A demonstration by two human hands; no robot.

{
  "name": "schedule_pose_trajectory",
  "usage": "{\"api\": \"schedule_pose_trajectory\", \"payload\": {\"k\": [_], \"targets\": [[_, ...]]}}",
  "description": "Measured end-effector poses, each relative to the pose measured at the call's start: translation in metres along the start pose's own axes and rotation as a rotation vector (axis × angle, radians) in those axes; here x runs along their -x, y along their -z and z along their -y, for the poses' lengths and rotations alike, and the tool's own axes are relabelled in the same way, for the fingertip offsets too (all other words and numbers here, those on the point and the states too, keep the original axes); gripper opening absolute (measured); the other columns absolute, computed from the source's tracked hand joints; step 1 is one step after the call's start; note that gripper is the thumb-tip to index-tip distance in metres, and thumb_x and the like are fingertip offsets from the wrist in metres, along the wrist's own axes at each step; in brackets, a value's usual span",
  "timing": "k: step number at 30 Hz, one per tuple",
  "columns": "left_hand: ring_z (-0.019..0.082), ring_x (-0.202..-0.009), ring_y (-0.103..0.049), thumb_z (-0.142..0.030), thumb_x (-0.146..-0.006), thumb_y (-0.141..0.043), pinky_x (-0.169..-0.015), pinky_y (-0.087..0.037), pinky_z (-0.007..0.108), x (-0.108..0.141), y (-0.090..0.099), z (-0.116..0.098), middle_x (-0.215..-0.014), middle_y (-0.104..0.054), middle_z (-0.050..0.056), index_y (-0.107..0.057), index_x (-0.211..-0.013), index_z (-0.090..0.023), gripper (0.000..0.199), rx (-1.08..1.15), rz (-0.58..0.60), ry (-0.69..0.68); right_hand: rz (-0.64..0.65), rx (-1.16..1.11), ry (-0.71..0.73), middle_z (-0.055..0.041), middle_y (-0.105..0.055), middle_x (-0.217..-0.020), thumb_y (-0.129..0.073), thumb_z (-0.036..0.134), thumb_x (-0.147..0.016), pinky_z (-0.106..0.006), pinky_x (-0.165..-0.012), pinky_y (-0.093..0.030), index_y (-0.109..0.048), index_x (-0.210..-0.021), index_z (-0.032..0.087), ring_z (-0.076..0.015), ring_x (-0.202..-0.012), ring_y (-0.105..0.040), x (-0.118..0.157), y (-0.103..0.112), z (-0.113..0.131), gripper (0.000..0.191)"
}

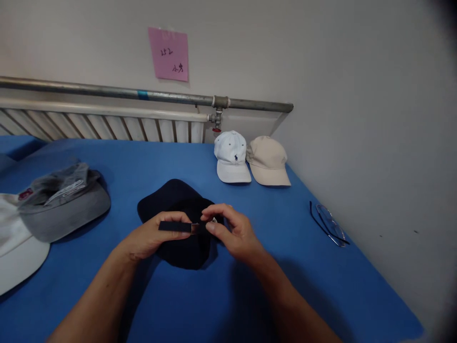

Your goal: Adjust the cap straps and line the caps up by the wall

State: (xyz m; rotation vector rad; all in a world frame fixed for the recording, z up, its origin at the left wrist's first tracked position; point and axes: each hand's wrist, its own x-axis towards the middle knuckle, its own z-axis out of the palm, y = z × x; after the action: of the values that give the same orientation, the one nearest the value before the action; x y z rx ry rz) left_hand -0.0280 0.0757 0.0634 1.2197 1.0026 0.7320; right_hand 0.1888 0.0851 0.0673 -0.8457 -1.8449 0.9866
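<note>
I have the strap (174, 226) of the dark cap (189, 252) running crosswise, my left fingers (178, 216) pinching it, my right fingers (219, 231) apparently pinching it further right.

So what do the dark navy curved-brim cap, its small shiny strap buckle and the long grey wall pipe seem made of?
Dark navy curved-brim cap: probably matte woven cloth, as it shows no shine.
Small shiny strap buckle: likely smooth metal, given its glint, though plastic is possible.
Long grey wall pipe: apparently bare metal, from its mottled, faint sheen.
</note>
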Motion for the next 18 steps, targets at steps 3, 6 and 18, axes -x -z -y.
{"api": "schedule_pose_trajectory", "payload": {"k": [3,6,18], "targets": [[0.014,-0.074,-0.054,-0.029,-0.073,-0.074,-0.072,-0.040,0.025,0.0007,-0.0009,-0.0022,-0.077,-0.062,0.000,-0.069,-0.079,-0.018,0.013,-0.033,0.002,0.004,0.031,0.041,0.040,-0.0021,-0.070,-0.092,-0.061,0.019,-0.082,-0.037,-0.088,-0.045,-0.066,-0.097,0.023,-0.0180,-0.093,-0.061,0.0009,-0.0028,0.0033,0.016],[0.014,-0.073,-0.052,-0.028,-0.072,-0.073,-0.069,-0.040,0.024,0.0020,-0.0025,-0.0050,-0.076,-0.061,-0.001,-0.069,-0.078,-0.019,0.012,-0.054,-0.003,0.005,0.076,0.102,0.001,-0.0011,-0.069,-0.086,-0.064,0.023,-0.082,-0.037,-0.086,-0.044,-0.067,-0.095,0.024,-0.0180,-0.088,-0.059,0.0009,-0.0074,0.0058,0.013],[0.017,-0.086,-0.051,-0.034,-0.071,-0.073,-0.073,-0.040,0.025,0.0058,0.0045,-0.0033,-0.093,-0.059,0.001,-0.062,-0.100,-0.022,0.033,0.025,0.069,-0.078,0.161,0.129,-0.162,0.0016,-0.065,-0.068,-0.061,0.029,-0.086,-0.031,-0.076,-0.042,-0.067,-0.071,0.022,-0.0163,-0.078,-0.056,-0.0012,-0.0080,0.0032,0.018]]}}
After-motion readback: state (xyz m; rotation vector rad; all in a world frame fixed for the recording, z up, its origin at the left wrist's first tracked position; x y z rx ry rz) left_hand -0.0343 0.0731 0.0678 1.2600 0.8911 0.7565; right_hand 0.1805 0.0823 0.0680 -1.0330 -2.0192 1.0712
